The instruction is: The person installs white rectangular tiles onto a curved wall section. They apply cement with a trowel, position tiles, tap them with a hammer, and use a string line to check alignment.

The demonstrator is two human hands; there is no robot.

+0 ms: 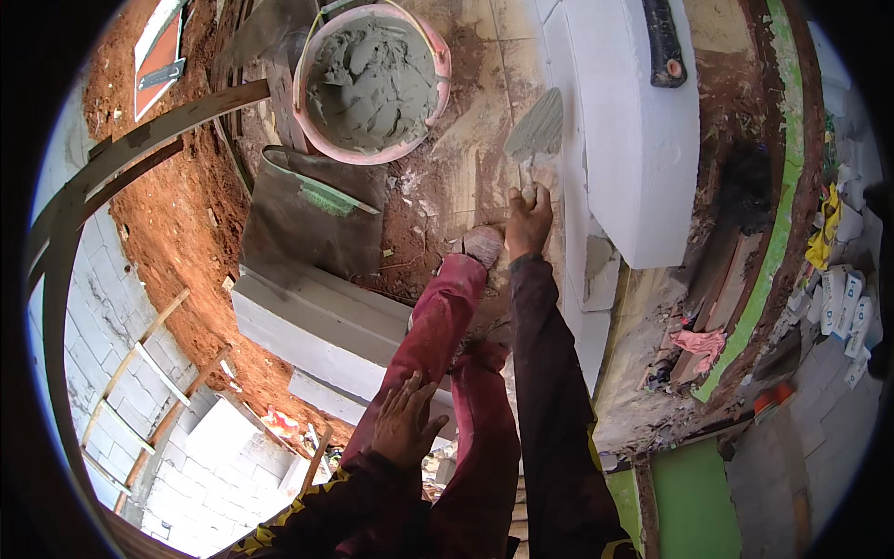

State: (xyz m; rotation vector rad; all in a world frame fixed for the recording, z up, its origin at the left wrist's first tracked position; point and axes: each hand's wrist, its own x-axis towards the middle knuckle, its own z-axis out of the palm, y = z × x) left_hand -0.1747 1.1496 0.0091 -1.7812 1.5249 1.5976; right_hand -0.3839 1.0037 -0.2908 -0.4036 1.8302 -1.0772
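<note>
My right hand (529, 220) is wrapped round the handle of a trowel (537, 128), whose blade is coated in grey mortar. The blade points away from me, close beside a course of white blocks (571, 121). My left hand (405, 419) lies flat on my left thigh, fingers stretched out and holding nothing. Ahead and to the left of the trowel stands a pinkish bucket (441, 93) with wet grey mortar (372, 84) inside. A mallet-like tool with a black grip (662, 42) rests on top of the white blocks at the far right.
More white blocks (317, 312) lie to my left beside a dark bent sheet (312, 219). Curved wooden strips (140, 135) cross the left side above reddish soil (177, 261). A green strip (792, 168), a pink cloth (700, 347) and rubble line the right.
</note>
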